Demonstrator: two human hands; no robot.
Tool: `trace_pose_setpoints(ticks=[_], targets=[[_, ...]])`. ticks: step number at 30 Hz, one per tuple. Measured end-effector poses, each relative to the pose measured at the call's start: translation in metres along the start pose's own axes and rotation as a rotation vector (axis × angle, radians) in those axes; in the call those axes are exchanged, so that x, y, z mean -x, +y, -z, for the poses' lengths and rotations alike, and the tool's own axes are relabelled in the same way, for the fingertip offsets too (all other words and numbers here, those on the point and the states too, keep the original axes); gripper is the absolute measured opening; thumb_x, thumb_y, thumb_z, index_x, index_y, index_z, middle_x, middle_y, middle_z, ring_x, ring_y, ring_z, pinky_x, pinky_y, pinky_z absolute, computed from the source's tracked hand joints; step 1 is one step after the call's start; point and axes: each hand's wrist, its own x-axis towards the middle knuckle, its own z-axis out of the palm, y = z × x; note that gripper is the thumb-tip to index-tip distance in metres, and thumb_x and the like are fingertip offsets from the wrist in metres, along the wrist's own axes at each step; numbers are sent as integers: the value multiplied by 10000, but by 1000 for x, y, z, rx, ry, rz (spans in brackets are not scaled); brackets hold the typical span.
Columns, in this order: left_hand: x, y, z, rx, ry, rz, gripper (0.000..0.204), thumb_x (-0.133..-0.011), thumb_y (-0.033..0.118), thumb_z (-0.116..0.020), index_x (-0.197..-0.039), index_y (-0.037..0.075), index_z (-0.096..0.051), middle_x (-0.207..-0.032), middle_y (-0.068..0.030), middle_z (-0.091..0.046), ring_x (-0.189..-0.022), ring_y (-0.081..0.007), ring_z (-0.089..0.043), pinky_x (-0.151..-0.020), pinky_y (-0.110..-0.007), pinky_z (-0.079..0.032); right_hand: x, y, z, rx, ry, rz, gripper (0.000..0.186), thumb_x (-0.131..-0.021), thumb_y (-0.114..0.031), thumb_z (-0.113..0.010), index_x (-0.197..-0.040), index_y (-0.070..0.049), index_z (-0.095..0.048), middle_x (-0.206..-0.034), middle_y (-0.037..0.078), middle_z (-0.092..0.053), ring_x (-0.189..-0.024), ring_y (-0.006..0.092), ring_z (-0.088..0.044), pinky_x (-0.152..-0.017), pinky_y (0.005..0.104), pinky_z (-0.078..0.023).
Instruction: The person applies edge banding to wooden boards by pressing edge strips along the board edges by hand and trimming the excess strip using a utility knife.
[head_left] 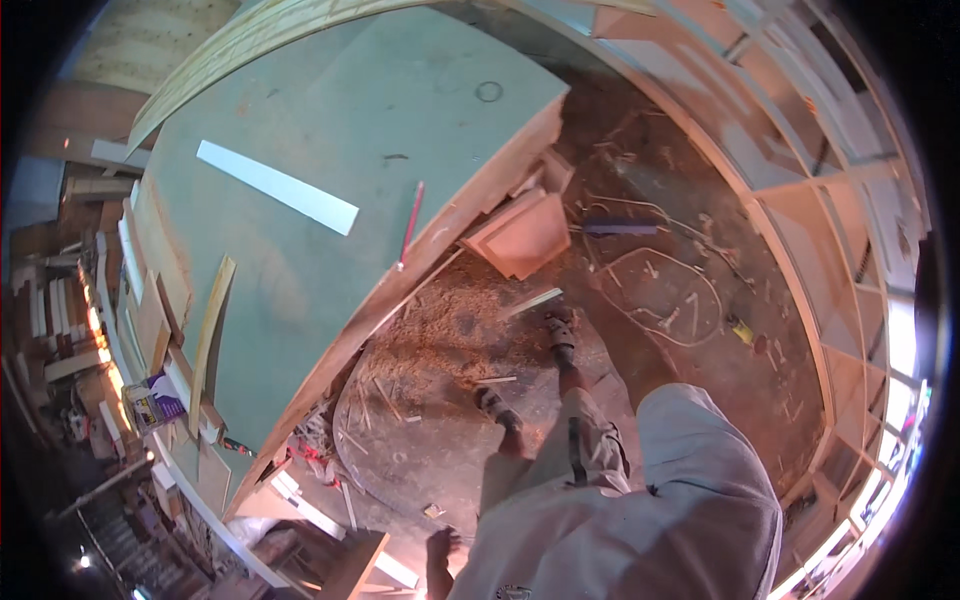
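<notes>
My left hand (441, 546) hangs low beside my body with its dark fingers loosely bent and apart; I see nothing in it. Nearest to it are a brown wooden board (352, 568) and a white strip (397, 571) by the bench's lower corner. My right hand is out of view; only the pale right sleeve (700, 430) shows. In front of me is a large workbench with a pale green top (300, 110). On it lie a long white strip (280, 188), a red pencil (412, 222) near the wooden edge, and a thin curved wood strip (214, 320).
Sawdust (430, 310) and offcuts cover the floor around my feet. A cable (715, 300), a dark purple bar (620, 228) and a yellow object (740, 328) lie farther right. Wooden panels (525, 235) lean under the bench edge. A wooden frame (830, 180) curves along the right; stacked timber (60, 310) fills the left.
</notes>
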Motion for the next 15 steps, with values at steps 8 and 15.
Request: trace_pose_setpoints(ticks=[8, 15], targets=[[51, 41, -76, 104, -68, 27, 388, -978, 414, -673, -1144, 65, -697, -956, -100, -757, -752, -182, -699, -698, -340, -562, -60, 68, 8, 132, 310, -102, 447, -768, -120, -649, -1214, -130, -625, -1274, 82, -601, -1206, 316, -579, -961, 503, -487], [55, 62, -64, 229, 24, -64, 401, -988, 426, -650, -1155, 64, -691, -999, -120, -749, -782, -186, -702, -675, -324, -552, -68, 14, 38, 54, 189, -201, 419, -767, -103, -616, -1185, -126, -624, -1288, 108, -602, -1206, 310, -587, -951, 532, -488]])
